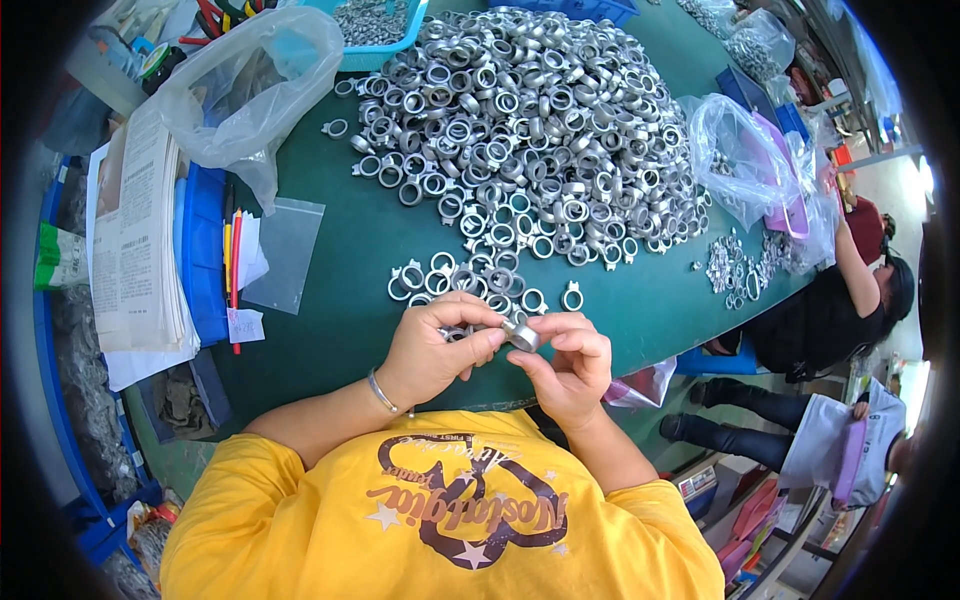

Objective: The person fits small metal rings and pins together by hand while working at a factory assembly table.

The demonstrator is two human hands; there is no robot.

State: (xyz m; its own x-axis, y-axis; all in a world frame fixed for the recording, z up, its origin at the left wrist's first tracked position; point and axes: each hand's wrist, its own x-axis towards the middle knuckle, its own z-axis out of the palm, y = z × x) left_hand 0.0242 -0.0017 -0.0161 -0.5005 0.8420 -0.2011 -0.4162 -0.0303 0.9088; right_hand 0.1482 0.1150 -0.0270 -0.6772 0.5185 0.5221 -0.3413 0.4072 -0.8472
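Between my two hands, close to the table's near edge, is a grey metal ring (523, 336). My right hand (572, 368) pinches its band between thumb and fingers. From the other side, my left hand (437, 343) closes thumb and forefinger on a small part at the ring's edge, too small to make out. Several loose rings (501, 281) lie just beyond my fingers, some partly hidden by my left hand. A large heap of similar metal rings (545, 110) with small tabs rises behind them.
The green table (300, 345) carries a clear bag (245, 95), a turquoise basket (378, 58), a blue tray (205, 255) beside newspapers (135, 230), and pens (235, 265). To the right lie small metal parts (738, 270) and a purple basket (795, 215). Two people are beyond the table's right side.
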